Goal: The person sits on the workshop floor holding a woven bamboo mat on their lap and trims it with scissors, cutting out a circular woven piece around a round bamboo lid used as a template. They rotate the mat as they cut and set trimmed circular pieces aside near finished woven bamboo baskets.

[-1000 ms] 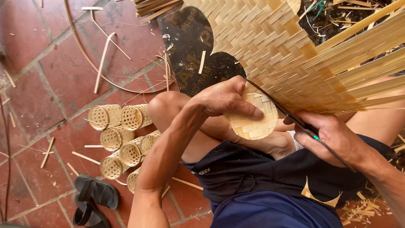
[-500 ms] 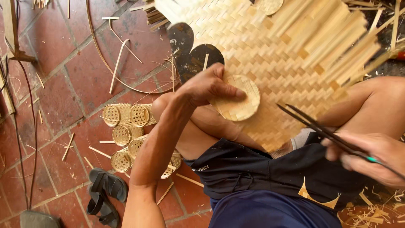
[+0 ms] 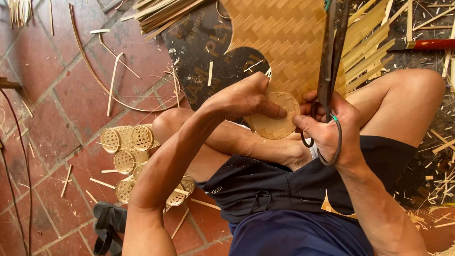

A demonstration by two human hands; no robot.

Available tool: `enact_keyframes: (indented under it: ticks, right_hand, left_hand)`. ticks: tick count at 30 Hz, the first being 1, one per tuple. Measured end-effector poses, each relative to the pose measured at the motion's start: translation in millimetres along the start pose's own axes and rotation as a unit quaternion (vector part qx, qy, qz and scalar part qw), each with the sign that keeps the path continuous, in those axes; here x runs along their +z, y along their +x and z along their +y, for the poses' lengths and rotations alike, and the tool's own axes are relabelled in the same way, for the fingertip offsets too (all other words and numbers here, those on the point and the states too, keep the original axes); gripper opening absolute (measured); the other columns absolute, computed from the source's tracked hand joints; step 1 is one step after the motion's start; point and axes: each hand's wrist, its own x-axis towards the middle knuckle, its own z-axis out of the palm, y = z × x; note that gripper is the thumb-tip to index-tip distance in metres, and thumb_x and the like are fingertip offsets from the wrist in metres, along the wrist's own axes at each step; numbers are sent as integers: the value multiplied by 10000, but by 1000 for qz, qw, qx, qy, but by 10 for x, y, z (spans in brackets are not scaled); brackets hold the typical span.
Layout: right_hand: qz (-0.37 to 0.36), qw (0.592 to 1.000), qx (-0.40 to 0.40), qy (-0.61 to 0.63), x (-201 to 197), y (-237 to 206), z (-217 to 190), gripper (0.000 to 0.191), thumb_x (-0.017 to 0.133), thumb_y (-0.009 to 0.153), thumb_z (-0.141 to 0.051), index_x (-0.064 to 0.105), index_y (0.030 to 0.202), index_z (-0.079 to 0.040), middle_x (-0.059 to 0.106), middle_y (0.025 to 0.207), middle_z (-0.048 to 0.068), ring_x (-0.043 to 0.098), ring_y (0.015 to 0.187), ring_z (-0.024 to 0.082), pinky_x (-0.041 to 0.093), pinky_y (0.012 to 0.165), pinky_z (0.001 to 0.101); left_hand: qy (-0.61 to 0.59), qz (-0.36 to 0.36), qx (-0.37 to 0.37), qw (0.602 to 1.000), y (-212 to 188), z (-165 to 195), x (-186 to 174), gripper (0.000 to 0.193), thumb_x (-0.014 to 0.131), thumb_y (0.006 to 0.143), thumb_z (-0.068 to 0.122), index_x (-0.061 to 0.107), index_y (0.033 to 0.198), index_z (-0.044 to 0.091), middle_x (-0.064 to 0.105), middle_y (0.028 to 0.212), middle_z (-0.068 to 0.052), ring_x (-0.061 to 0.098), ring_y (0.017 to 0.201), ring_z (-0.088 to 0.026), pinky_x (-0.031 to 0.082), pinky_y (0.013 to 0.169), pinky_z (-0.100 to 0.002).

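Hands at work over lap: left hand fingers clamped on round woven disc, just beside woven bamboo mat; right hand fingers closed around scissors, blades pointing up. Small woven baskets on brick floor.

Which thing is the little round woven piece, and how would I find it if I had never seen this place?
Start at the big flat sheet of woven yellow bamboo strips spread over the person's knees. Just below its near edge, the left hand presses on a small round woven bamboo disc, beside the right hand with the long dark scissors. Unlike the small open-weave bamboo baskets on the floor, it is flat and tightly woven.
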Motion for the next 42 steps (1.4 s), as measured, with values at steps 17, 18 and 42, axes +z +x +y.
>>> enact_keyframes:
  ticks: [17, 18, 42]
  right_hand:
    - [162, 963, -207, 64, 197, 226, 331, 406, 746, 952, 39, 530, 1295, 58, 655, 912, 95, 646, 778, 135, 545, 771, 251]
    - [156, 962, -215, 62, 227, 231, 339, 401, 746, 973, 47, 534, 1313, 64, 654, 912, 97, 643, 782, 133, 532, 776, 240]
    - [-165, 985, 25, -40, 31, -173, 485, 482, 593, 962, -107, 527, 1425, 11, 694, 1160, 98, 673, 1000, 160, 551, 910, 317]
  left_hand:
    - [-397, 421, 230, 783, -290, -335, 1293, 470, 608, 1012, 40, 493, 1465, -5, 663, 1304, -179, 671, 1220, -263, 611, 974, -421]
    - [-423, 397, 226, 782, -149, -423, 1320, 432, 630, 1021, 32, 524, 1436, -25, 662, 1293, -166, 657, 1197, -240, 584, 982, -389]
    - [-544, 475, 286, 629, 188, -892, 722, 273, 752, 976, 47, 676, 1233, -8, 719, 1131, -61, 670, 1009, -125, 533, 937, -292]
